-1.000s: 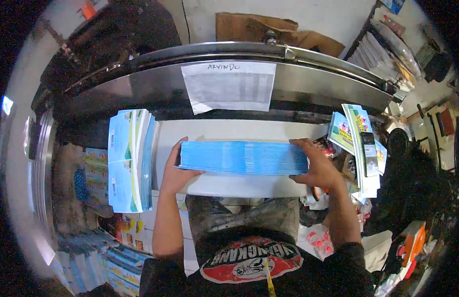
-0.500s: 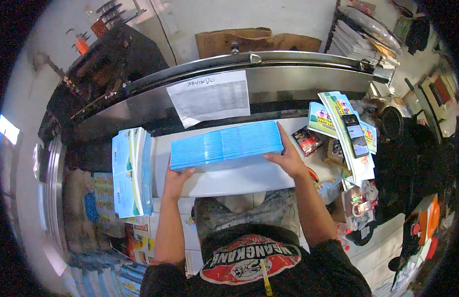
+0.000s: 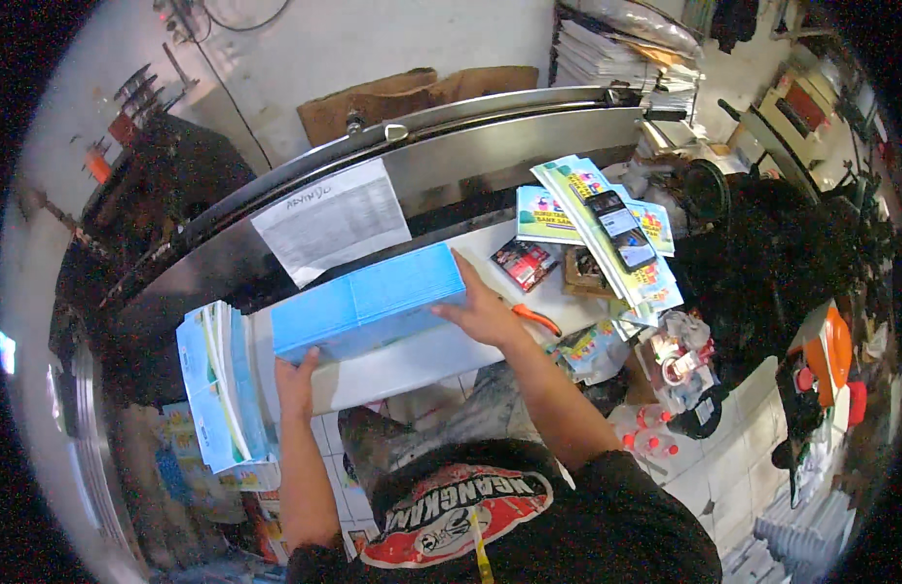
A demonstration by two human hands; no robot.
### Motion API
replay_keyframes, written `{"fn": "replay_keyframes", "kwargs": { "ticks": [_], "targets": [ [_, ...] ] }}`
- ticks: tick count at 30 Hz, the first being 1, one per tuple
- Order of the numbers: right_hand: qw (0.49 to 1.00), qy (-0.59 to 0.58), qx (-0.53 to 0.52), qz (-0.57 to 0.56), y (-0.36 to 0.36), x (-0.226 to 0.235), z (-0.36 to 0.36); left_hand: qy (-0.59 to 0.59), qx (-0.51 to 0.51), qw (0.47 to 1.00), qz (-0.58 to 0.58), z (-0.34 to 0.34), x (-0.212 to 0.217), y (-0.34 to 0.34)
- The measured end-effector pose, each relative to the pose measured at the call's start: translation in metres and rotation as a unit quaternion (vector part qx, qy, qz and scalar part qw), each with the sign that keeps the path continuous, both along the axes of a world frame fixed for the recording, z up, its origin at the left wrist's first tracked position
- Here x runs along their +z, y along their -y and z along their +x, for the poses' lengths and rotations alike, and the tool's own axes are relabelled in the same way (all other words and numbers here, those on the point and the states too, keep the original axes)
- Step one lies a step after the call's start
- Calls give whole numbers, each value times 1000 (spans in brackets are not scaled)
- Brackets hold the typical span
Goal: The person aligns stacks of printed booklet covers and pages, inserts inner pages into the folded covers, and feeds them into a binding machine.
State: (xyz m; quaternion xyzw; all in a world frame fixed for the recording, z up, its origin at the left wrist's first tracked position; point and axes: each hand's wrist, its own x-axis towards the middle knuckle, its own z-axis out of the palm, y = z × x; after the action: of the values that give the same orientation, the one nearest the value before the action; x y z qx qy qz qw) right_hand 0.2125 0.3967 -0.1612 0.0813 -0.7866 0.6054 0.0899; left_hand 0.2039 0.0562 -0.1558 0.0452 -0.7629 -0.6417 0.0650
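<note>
A long stack of light-blue booklets (image 3: 373, 297) is gripped between my two hands above the white bench top. My left hand (image 3: 297, 382) holds its near left end, the thumb lying on the front side. At the right end my right hand (image 3: 475, 302) presses in, thumb on the front side and fingers behind. Left of the held stack stands a second pile of blue and white booklets (image 3: 217, 389). Part of the white bench top (image 3: 392, 368) shows beneath the stack.
Behind the bench, a sheet of paper (image 3: 331, 222) hangs on a metal bar (image 3: 509, 127). To the right lie colourful booklets (image 3: 558, 216) with a phone (image 3: 621, 230) on top, a dark red packet (image 3: 525, 265) and orange-handled pliers (image 3: 536, 318). Plastic bottles (image 3: 650, 433) stand lower right.
The view has turned to the right, so the bench appears shifted left and tilted. Both hands still grip the stack, and more of its front side shows.
</note>
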Motion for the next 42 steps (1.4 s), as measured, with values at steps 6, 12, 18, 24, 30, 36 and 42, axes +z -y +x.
{"fn": "replay_keyframes", "kwargs": {
  "ticks": [6,12,18,24,30,36,42],
  "targets": [
    [994,16,-27,-101,7,-3,9,39,-8,999,-13,8,-17,18],
    [996,-25,-45,78,-10,-3,-4,16,-27,999,25,13,4,7],
    [998,5,-20,-58,10,7,4,-9,-24,998,57,4,-2,5],
    [975,30,-166,-145,48,9,1,-81,95,992,11,-6,-5,-32],
    [988,2,-124,-90,35,-1,37,-49,92,994,-35,29,-18,1],
    [999,-41,13,-7,-8,-20,41,-55,-1,998,25,60,12,9],
    [997,80,20,7,11,2,14,84,-32,993,76,36,0,46]
  ]
}}
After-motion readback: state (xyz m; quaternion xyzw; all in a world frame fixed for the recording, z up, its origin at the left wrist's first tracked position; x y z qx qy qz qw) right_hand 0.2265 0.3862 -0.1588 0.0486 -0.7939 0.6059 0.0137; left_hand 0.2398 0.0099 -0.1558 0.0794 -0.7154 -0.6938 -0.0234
